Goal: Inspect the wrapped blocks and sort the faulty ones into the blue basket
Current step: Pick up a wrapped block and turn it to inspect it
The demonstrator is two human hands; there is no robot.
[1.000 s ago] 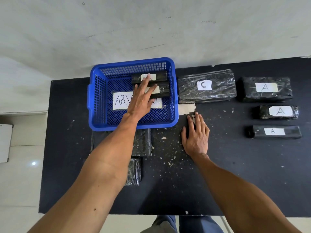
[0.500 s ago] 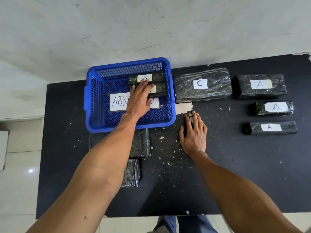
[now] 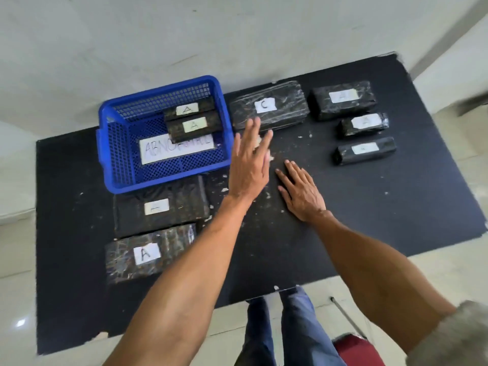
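The blue basket (image 3: pixel 111 143) stands at the table's back left, holding two black wrapped blocks labelled A (image 3: pixel 194 125) above an "ABNORMAL" paper. My left hand (image 3: pixel 249 159) hovers open and empty just right of the basket, fingertips near the large block labelled C (image 3: pixel 269 108). My right hand (image 3: pixel 301 191) lies flat on the table, fingers spread, holding nothing. Three blocks labelled A (image 3: pixel 364 124) lie at the back right. Two larger blocks (image 3: pixel 158 206) lie in front of the basket, the nearer one (image 3: pixel 148 253) labelled A.
The black table (image 3: pixel 383 220) is speckled with white flakes around my hands. Its near edge crosses above my legs. A white wall rises behind the table. A red object (image 3: pixel 356 350) sits on the floor at the lower right.
My left hand has come out of the basket, leaving the block there, and swung right toward the C block. The camera view shifted, uncovering the two blocks in front of the basket.
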